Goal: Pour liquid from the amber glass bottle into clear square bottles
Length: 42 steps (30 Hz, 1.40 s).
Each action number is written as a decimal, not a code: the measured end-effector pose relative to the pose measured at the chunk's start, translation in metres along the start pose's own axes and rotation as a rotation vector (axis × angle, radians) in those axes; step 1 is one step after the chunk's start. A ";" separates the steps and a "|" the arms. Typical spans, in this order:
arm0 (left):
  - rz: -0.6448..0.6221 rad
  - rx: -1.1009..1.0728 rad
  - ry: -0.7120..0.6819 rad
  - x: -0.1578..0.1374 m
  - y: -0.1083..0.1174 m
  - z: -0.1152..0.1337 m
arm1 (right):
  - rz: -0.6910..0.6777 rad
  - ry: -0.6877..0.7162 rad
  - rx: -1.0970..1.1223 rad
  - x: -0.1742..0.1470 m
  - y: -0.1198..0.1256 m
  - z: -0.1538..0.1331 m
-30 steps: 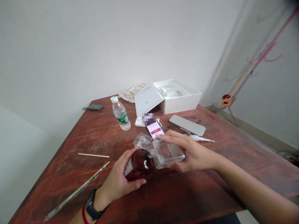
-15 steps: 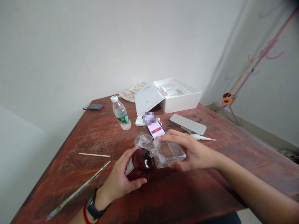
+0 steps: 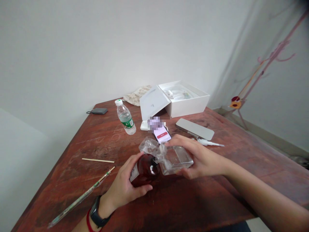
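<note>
My left hand (image 3: pixel 129 180) is wrapped round a dark brown bottle (image 3: pixel 146 170) with a pale label, fingers behind it and thumb in front. In my right hand (image 3: pixel 190 158) is a clear square bottle (image 3: pixel 177 158), tipped on its side with its threaded neck toward the left. That neck meets the neck of the brown bottle; whether liquid passes between them I cannot tell. Just behind the brown bottle lies another clear plastic piece (image 3: pixel 148 146). A phone (image 3: pixel 162 134) with a lit screen is beyond my right fingers.
A water bottle (image 3: pixel 126 119) stands at centre left. An open white box (image 3: pixel 189 104) is at the back, a silver case (image 3: pixel 195 128) and a white dropper (image 3: pixel 209 142) at right. Chopsticks (image 3: pixel 98 160) and a wrapped pair (image 3: pixel 79 201) lie left, near a grey pouch (image 3: pixel 99 111).
Both hands keep their grip, and the two bottles stay neck to neck. The whole view has shifted very slightly.
</note>
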<state>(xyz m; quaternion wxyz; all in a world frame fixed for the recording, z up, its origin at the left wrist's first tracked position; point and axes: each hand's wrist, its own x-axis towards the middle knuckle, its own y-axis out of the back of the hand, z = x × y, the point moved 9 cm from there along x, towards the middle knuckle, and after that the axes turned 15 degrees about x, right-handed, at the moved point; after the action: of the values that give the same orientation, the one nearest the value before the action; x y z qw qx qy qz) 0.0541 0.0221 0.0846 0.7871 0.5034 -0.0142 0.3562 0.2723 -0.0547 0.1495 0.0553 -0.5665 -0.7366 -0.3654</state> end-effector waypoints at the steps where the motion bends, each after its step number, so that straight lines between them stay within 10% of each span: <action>1: 0.002 -0.004 0.001 0.000 0.000 0.000 | 0.000 0.000 0.005 0.000 0.000 0.000; 42: -0.011 -0.051 0.032 0.001 -0.001 0.000 | 0.026 0.041 -0.038 0.000 0.002 -0.003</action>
<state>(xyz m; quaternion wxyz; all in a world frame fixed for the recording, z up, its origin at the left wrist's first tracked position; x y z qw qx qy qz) 0.0551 0.0228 0.0844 0.8018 0.4773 -0.0080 0.3596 0.2732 -0.0565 0.1528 0.0644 -0.5694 -0.7207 -0.3903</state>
